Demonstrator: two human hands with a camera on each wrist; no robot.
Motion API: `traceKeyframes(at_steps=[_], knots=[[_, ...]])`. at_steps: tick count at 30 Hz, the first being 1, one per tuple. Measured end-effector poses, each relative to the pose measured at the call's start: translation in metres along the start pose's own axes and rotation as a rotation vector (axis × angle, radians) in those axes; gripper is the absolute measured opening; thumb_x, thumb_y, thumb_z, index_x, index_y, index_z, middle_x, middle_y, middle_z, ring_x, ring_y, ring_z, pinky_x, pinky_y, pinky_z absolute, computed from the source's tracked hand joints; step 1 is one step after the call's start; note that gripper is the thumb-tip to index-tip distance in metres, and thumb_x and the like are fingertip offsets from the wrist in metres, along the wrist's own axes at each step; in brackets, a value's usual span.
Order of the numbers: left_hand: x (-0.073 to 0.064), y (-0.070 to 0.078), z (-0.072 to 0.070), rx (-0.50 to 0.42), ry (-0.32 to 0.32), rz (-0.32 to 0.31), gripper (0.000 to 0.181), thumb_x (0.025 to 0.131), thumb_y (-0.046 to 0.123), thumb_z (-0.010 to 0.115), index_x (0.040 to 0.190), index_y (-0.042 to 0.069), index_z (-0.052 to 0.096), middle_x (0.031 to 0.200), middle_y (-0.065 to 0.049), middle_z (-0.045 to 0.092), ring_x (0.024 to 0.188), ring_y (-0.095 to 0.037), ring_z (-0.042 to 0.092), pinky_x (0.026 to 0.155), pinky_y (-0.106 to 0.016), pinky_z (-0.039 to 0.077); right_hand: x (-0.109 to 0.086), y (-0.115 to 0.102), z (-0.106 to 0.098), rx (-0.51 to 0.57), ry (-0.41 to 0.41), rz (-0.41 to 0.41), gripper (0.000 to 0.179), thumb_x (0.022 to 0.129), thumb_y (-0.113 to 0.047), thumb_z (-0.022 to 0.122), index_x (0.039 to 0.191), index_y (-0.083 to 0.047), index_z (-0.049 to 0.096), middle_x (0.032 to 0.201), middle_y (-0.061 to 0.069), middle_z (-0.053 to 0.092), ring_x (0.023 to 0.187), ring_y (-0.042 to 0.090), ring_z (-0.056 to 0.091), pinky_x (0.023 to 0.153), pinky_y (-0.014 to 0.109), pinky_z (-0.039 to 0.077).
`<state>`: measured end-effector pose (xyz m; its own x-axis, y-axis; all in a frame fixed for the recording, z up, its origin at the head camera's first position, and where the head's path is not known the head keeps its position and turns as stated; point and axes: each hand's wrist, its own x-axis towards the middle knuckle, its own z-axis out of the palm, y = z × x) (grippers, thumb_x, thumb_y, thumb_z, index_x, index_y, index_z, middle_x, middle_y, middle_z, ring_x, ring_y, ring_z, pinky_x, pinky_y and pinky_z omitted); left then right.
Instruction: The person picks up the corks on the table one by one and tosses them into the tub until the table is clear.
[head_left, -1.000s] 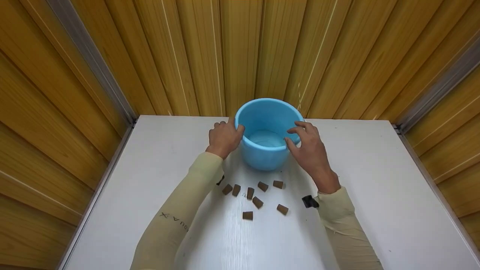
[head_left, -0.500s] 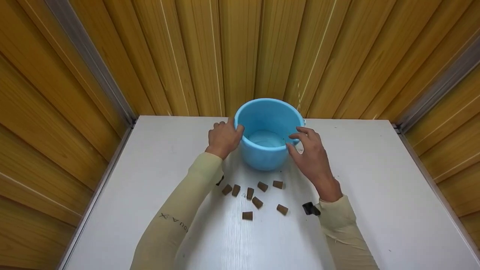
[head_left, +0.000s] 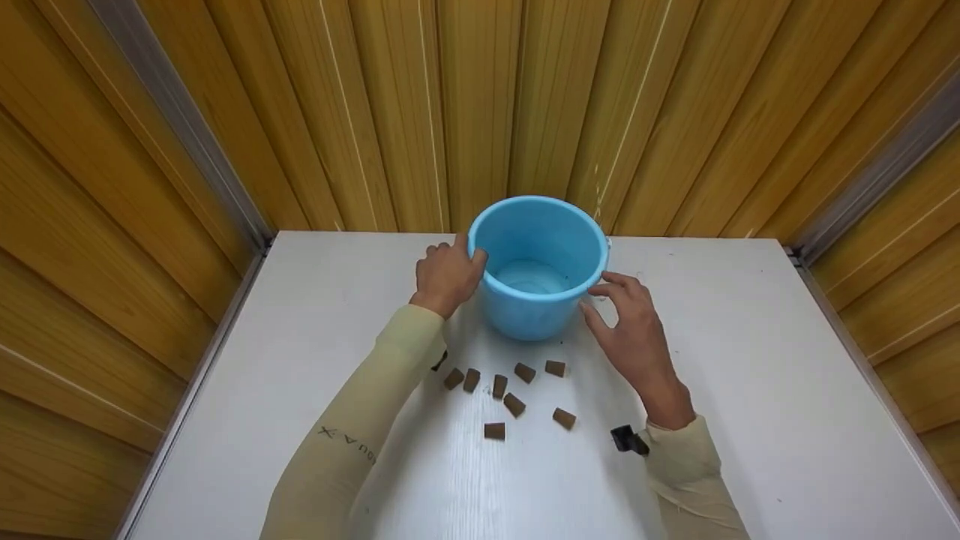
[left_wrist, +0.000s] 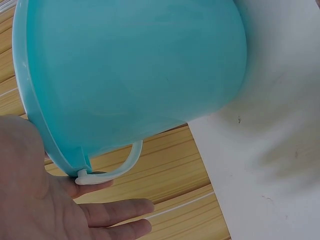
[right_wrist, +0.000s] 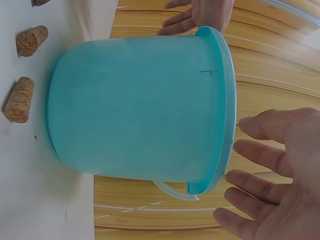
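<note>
A light blue bucket (head_left: 525, 315) stands on the white table near the back wall. My left hand (head_left: 448, 276) grips its rim from the left, the thumb over the edge. In the left wrist view, the fingers of that hand lie outside the rim beside the white handle (left_wrist: 117, 170). Close to the bucket's right rim, my right hand (head_left: 634, 326) has its fingers spread and relaxed, with nothing between fingers and thumb. Through the right wrist view, its fingertips (right_wrist: 246, 125) show right at the rim. The bucket's inside has only small dark specks in sight.
Several brown tapered corks lie scattered in front of the bucket, among them one cork (head_left: 494, 431) nearest me and another cork (head_left: 565, 418) toward the right. Yellow wood-patterned panels (head_left: 480, 112) wall the table (head_left: 750, 337) at the back and sides.
My right hand has drawn back from over the bucket's opening, down and to the right, to outside the rim. The left hand, bucket and corks have stayed put.
</note>
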<state>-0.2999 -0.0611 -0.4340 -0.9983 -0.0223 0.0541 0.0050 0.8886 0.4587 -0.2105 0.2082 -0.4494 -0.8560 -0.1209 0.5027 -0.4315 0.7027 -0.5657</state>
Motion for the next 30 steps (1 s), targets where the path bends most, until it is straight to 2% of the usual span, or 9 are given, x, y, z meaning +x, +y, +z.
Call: traceKeyframes(at_steps=[19,30], knots=[[-0.001,-0.001,-0.002,0.002,-0.011,-0.016,0.053,0.108,0.042,0.040,0.141,0.005,0.060,0.115,-0.016,0.071,0.107,-0.031,0.060,0.095,-0.052,0.053,-0.026,0.010,0.013,0.006,-0.079,0.088,0.030,0.092,-0.002,0.081,0.120,0.003,0.070,0.141,0.024,0.057,0.137,0.043,0.050,0.110,0.057,0.046],[-0.001,-0.001,-0.002,-0.008,-0.002,0.003,0.057,0.106,0.041,0.037,0.143,0.004,0.059,0.117,-0.017,0.071,0.109,-0.034,0.062,0.093,-0.054,0.054,-0.035,0.021,0.028,-0.003,-0.168,0.152,0.026,0.095,-0.004,0.078,0.119,0.002,0.070,0.140,0.023,0.058,0.139,0.044,0.049,0.110,0.058,0.046]])
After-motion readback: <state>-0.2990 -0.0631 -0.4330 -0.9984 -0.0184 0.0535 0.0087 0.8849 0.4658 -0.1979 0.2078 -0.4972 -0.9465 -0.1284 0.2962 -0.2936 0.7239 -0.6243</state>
